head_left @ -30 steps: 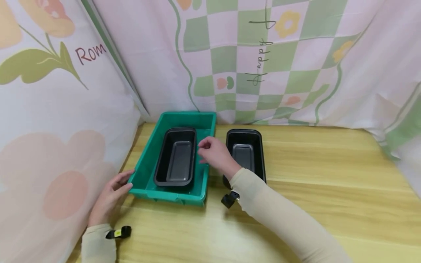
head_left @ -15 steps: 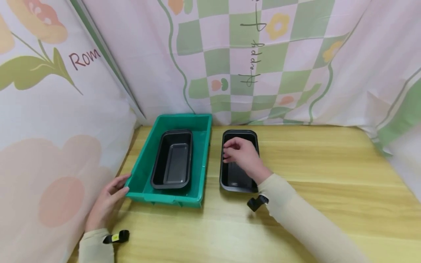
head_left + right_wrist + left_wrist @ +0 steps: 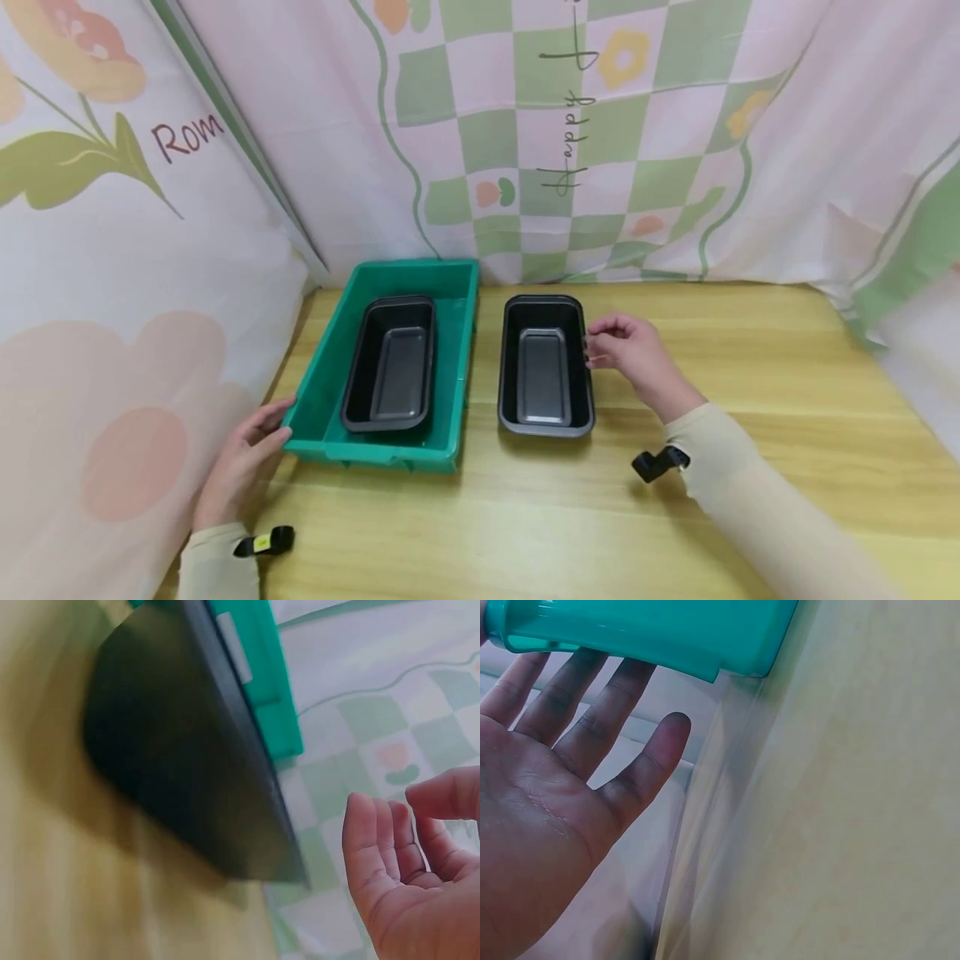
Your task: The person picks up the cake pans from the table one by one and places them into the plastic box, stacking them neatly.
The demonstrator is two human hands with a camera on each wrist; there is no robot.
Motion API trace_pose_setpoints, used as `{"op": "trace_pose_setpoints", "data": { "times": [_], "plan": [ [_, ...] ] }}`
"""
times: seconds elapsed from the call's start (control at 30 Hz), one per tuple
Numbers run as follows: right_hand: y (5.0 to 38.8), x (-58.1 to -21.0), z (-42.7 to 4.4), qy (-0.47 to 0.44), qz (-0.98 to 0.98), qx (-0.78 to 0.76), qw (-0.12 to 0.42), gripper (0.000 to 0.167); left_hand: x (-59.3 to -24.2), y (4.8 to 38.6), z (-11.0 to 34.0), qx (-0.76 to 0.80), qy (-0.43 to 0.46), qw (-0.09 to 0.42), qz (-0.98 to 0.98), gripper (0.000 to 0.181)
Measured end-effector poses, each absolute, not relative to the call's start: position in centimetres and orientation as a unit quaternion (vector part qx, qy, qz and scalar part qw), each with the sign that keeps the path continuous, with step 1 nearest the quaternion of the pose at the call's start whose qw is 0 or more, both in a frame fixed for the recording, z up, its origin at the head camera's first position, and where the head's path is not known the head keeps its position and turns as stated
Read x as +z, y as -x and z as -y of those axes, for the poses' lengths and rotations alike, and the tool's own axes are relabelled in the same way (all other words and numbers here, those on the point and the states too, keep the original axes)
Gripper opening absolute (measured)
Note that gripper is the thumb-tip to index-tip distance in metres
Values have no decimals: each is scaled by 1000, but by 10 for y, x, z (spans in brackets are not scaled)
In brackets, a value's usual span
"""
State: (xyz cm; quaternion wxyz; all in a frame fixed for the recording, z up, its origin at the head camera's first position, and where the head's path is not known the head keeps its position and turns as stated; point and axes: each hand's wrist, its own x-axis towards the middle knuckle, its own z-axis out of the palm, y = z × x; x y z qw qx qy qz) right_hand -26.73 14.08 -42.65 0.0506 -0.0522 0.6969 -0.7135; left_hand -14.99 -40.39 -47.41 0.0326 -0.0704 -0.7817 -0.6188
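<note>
The space is enclosed by printed fabric hangings (image 3: 495, 133), below which a wood-grain tabletop (image 3: 487, 533) is spread. On it a green plastic tray (image 3: 462, 367) is set, and within its walls the first black loaf pan (image 3: 402, 375) is held flat. The second black loaf pan (image 3: 543, 375) is placed upright on the tabletop, just beside the tray's right wall. The tray's near left corner is gripped by the left hand (image 3: 243, 458), with the fingers passed under the rim. Nothing is grasped by the right hand (image 3: 637, 358); its fingers are loosely curled beside the second pan's right rim, and a gap is shown in the right wrist view. For steady handling, the tray would best be braced lightly, without tilting, and any pan best pinched midway along its rim, with the wrist cameras (image 3: 660, 464) held clear.
</note>
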Motion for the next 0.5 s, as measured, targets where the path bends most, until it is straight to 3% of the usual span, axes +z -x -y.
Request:
{"op": "trace_pose_setpoints", "data": {
  "times": [0.27, 0.5],
  "plan": [
    [257, -444, -162, 47, -743, -664, 75, 26, -474, 151, 403, -634, 71, 30, 770, 44],
    [255, -459, -165, 51, -752, -649, 102, 27, -474, 150, 401, -635, 77, 35, 768, 44]
  ]
}}
